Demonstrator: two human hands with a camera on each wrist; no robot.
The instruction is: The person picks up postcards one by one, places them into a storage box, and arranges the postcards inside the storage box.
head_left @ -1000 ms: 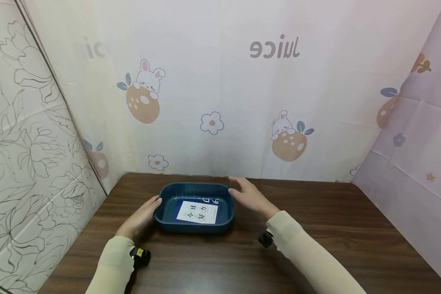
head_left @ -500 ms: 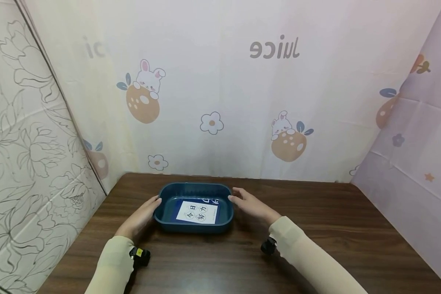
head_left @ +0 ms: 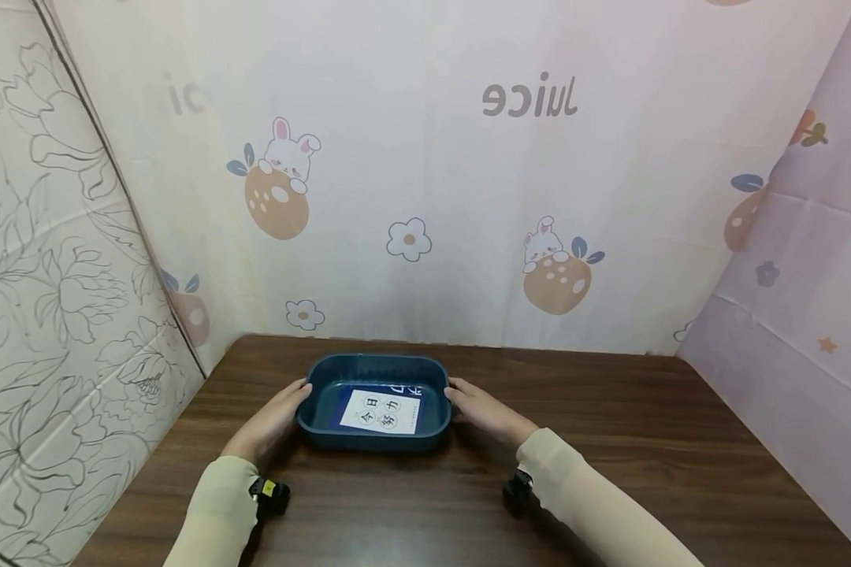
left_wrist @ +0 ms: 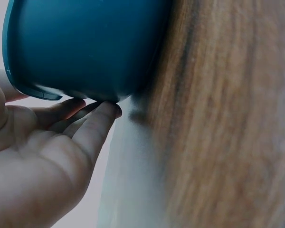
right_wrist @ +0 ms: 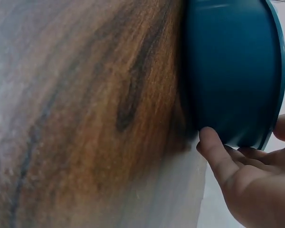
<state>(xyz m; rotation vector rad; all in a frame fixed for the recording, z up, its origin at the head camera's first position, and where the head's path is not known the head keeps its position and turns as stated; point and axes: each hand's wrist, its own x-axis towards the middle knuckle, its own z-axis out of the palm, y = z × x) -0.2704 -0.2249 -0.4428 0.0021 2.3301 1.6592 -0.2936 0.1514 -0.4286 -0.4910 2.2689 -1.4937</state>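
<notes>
A dark blue plastic basin (head_left: 372,442), rectangular with rounded corners, sits on the wooden table. In it lies a flat blue-and-white notebook-like item (head_left: 380,411) printed with large characters. My left hand (head_left: 273,417) grips the basin's left end, thumb at the rim. The left wrist view shows fingertips (left_wrist: 109,111) against the outer wall (left_wrist: 90,42). At the right end, my right hand (head_left: 489,411) holds the basin the same way, its thumb over the rim. Its fingers (right_wrist: 216,152) press the outside near the base in the right wrist view.
The brown wooden table (head_left: 610,441) reaches back to a pale curtain (head_left: 425,157) with rabbit and fruit prints. A flower-line panel (head_left: 64,299) borders it on the left, and another printed curtain (head_left: 808,315) on the right. Each wrist carries a small black camera (head_left: 271,494).
My right hand has come down and in from just off the right end, and now grips the rim. The left hand and the basin have stayed in place.
</notes>
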